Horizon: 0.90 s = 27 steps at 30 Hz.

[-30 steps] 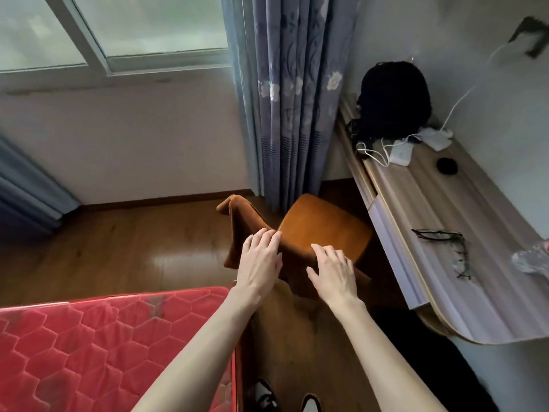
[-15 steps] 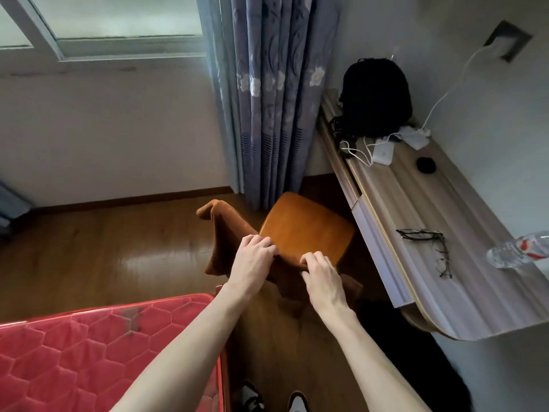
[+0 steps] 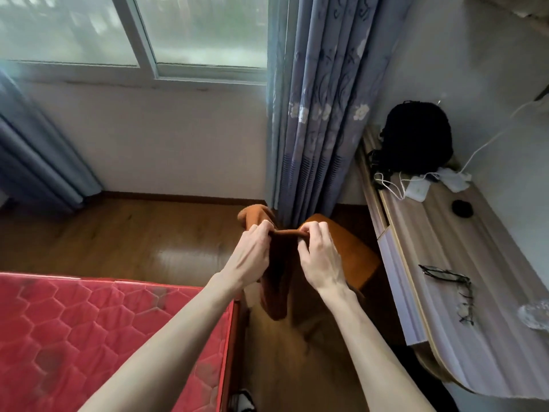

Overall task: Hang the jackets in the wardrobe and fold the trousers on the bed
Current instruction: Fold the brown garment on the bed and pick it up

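Daylight is coming through a window (image 3: 133, 34) into a small room with a wooden floor (image 3: 124, 233), and a blue flowered curtain (image 3: 323, 114) is hanging down to the floor beside it. Below the curtain an orange chair (image 3: 350, 251) is standing just beside a long wooden table (image 3: 445, 263) that is running along the right wall.

Both hands are holding up a brown garment (image 3: 276, 281) in front of the chair. The left hand (image 3: 252, 257) is pinching the cloth's top edge on one side, its fingers (image 3: 263, 228) curled round the fabric, and the right hand (image 3: 319, 257) is pinching the same edge on the other side, its fingers (image 3: 312, 227) bent over the fold. Between the two hands the edge is stretching taut, and the rest of the garment is hanging down in a dark fold above the floor; another part is bunching behind the left hand. Whether it is a jacket or trousers I cannot tell.

At lower left the corner of a bed with a red quilted mattress (image 3: 104, 337) is lying close to the left forearm. On the table a black backpack (image 3: 416, 135) is standing at the far end, with white chargers and cables (image 3: 421, 185) just in front of it, and a pair of glasses (image 3: 448, 281) is lying nearer.
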{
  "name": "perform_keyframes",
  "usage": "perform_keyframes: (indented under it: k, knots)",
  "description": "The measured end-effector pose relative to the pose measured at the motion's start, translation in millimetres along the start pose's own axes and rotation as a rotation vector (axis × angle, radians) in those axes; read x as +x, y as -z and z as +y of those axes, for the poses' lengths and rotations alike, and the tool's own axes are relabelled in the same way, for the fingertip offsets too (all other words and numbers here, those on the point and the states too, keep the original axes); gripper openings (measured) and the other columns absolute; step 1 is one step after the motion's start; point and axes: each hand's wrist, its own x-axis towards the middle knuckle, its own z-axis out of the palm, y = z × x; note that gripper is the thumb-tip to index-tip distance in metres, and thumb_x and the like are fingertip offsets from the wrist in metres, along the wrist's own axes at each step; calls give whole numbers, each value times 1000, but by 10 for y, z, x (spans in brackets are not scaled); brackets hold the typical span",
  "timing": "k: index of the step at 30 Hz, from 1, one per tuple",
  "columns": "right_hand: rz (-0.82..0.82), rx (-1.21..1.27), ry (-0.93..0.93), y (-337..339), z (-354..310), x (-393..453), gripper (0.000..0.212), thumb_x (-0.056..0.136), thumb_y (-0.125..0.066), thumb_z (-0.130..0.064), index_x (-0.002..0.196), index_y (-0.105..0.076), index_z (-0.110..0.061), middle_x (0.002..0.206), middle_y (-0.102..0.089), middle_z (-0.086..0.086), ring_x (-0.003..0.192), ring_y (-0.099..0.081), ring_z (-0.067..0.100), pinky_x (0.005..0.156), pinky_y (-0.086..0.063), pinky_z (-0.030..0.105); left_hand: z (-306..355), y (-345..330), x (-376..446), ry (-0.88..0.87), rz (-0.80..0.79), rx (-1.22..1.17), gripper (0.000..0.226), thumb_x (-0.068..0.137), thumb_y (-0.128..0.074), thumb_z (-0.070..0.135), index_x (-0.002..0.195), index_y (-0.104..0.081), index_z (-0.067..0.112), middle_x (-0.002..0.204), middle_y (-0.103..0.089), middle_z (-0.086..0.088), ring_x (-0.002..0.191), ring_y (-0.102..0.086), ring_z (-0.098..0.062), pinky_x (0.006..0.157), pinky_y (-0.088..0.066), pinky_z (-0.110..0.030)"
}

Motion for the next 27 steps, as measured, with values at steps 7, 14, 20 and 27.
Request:
perform_keyframes:
  k: [7,14,20,27]
  knots:
    - [24,91,226,-5,-545,51,24,101,-60,-27,123,-59,-16,119,-58,2,109,-55,18,80,-53,28,307,683,-530,12,260,46,16,99,-48,-5,110,-51,6,98,-53,-2,88,-51,-21,77,-45,-29]
    - [-58,321,469,-85,-1577,-181,21,97,-64,-25,114,-57,-14,111,-57,2,93,-63,22,71,-48,29,438,1469,-1403,126,502,160,10,102,-49,-1,110,-52,4,99,-55,-4,91,-53,-18,82,-46,-26]
    - [-226,586,552,-285,-2387,-536,17,96,-66,-15,113,-61,-18,106,-66,-3,88,-62,12,83,-55,36,394,1978,-2252,249,619,301,12,102,-50,3,113,-51,8,99,-54,-2,84,-55,-17,75,-51,-30]
    - [-454,811,534,-534,-3456,-1432,18,86,-71,-12,98,-72,-25,90,-74,-11,86,-71,8,81,-56,24,342,2421,-3605,459,739,367,11,109,-43,16,116,-51,13,99,-58,-2,81,-58,-17,71,-50,-32]
